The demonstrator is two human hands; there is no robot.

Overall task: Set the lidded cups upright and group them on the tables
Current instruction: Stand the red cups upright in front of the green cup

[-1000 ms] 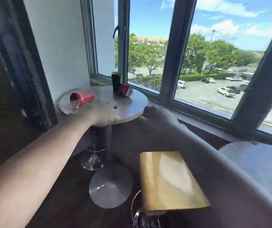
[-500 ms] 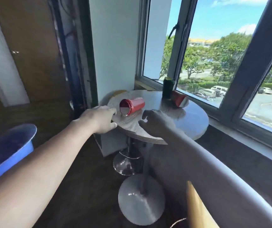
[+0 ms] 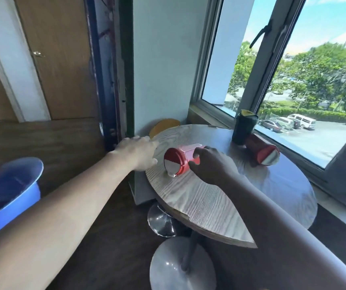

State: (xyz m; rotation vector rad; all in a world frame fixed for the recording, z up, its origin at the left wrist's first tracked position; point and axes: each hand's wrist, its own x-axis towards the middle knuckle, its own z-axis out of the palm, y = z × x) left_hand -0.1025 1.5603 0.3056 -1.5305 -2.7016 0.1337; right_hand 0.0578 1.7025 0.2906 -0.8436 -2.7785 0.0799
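Observation:
A red lidded cup (image 3: 178, 159) lies on its side near the left part of the round wooden table (image 3: 209, 204), its lid facing me. My right hand (image 3: 211, 164) is wrapped around its body from the right. My left hand (image 3: 138, 152) rests at the table's left edge with fingers loosely curled, holding nothing. A second red lidded cup (image 3: 262, 152) lies on its side by the window. A dark green lidded cup (image 3: 243, 127) stands upright just behind it.
The table stands on a metal pedestal base (image 3: 178, 266) close to the window sill (image 3: 209, 114) and the white wall. A yellow round seat (image 3: 163, 126) shows behind the table. A blue tub (image 3: 9, 195) sits at the left over the dark floor.
The view has come closer to the table. My right hand moved forward from the table's front edge and closed around the near red cup. My left hand stayed at the left edge.

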